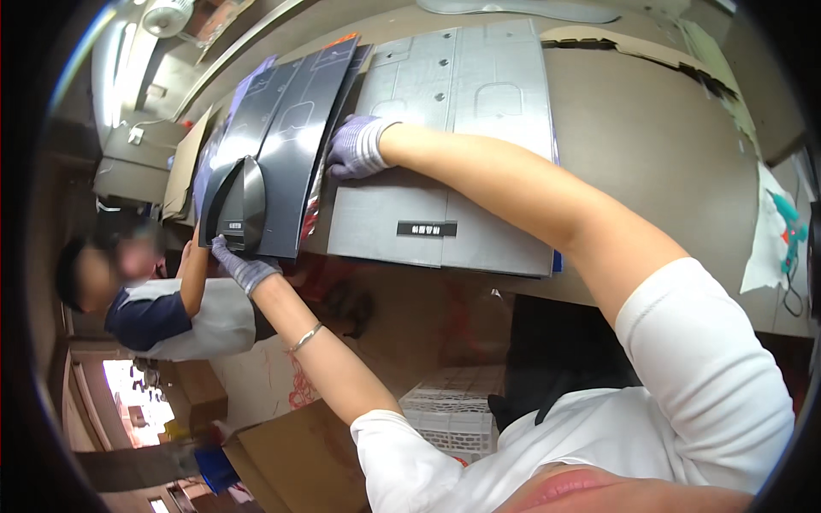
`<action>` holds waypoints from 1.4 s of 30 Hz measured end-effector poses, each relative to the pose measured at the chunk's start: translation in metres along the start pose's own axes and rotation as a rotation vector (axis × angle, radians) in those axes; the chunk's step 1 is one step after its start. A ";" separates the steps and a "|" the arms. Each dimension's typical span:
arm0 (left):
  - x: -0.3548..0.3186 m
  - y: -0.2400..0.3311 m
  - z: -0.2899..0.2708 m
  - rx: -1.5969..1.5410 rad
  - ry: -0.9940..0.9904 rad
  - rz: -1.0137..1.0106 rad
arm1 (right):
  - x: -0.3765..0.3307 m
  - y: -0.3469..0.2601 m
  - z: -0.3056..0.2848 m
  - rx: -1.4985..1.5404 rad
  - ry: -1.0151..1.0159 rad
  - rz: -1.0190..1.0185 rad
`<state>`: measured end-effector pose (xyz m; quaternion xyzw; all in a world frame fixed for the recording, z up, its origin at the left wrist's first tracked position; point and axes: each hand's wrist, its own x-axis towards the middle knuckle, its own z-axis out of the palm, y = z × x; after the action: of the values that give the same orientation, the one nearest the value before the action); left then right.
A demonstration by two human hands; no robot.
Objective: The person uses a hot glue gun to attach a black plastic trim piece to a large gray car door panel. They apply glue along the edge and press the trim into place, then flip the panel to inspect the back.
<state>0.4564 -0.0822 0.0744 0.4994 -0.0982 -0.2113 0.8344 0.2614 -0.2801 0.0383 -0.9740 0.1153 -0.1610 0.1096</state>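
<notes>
My left hand (pixel 244 267), in a purple-grey knit glove, grips the near lower edge of a dark flat carton blank (pixel 282 162) whose flap is folded up. My right hand (pixel 357 147), gloved the same way, rests fingers-down on the right edge of that dark blank, where it meets a stack of grey flat carton blanks (pixel 462 120). The grey stack lies on a brown work table (pixel 650 145) and carries a small black label (pixel 427 228) near its front edge.
Another person in a navy and white shirt (pixel 180 312) stands at the left, one arm reaching up to the dark blank. Torn cardboard (pixel 641 51) lies at the table's back right. A teal tool on white paper (pixel 791 231) sits at the right. Cardboard boxes (pixel 299 462) and a white crate (pixel 453 410) stand below.
</notes>
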 end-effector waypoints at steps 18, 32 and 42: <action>-0.024 -0.049 -0.002 0.290 -0.303 -0.152 | -0.143 -0.094 -0.020 -0.025 -0.002 -0.094; -0.226 -0.078 -0.006 0.787 -0.781 -0.258 | -0.414 -0.125 -0.122 -0.194 0.122 1.222; -0.380 -0.079 -0.096 0.598 -0.809 -0.078 | -0.502 -0.215 -0.104 -0.001 0.296 1.033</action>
<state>0.1340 0.1324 -0.0232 0.5979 -0.4511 -0.3817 0.5415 -0.1952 0.0364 0.0437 -0.7575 0.5937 -0.2218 0.1567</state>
